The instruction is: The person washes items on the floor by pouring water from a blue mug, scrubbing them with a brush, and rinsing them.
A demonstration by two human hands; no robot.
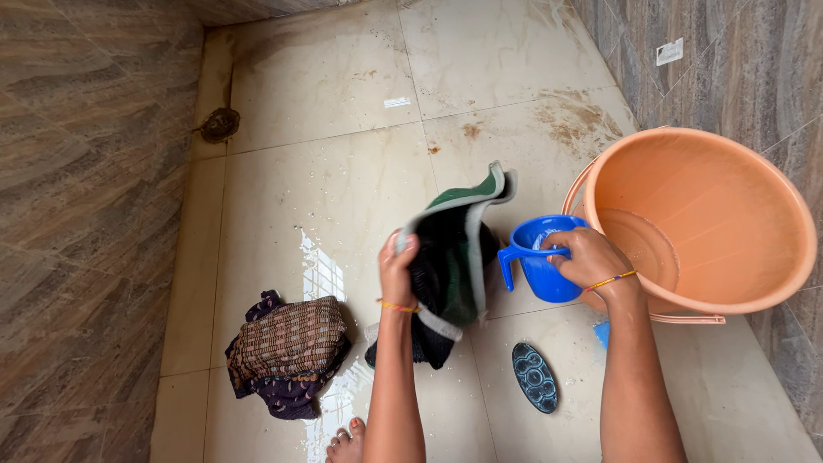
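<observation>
Your left hand (398, 267) is up off the floor, fingers clamped over the top edge of a dark green cloth (453, 257) with a pale border. The cloth hangs from that grip in a long drape, its long axis running from about one o'clock at the upper fold down to seven o'clock, where the lower end touches or nearly touches the wet tiled floor (326, 171).

Your right hand (587, 257) sits at three o'clock from the cloth, closed over the rim of a blue mug (540, 266) — fingers curled on the far side, the mug's handle sticking out toward nine o'clock, straight at the hanging cloth. Mug and cloth are just beside each other; I cannot tell whether they touch. So the cloth lies directly to the left of the mug hand, and that hand is the nearer one to the orange bucket (729, 283), which stands right behind the mug at three o'clock with a little water showing in its bottom.

Down at six o'clock from the mug, a dark oval scrubbing brush (535, 377) lies flat on the tile, between your two forearms. Further out at eight o'clock, well apart from the left hand, a crumpled brown checked garment (287, 351) sits in a heap on a wet, shiny patch — your toes (345, 442) show just below it. A small drain cover (219, 124) is far off at eleven o'clock by the wall.
</observation>
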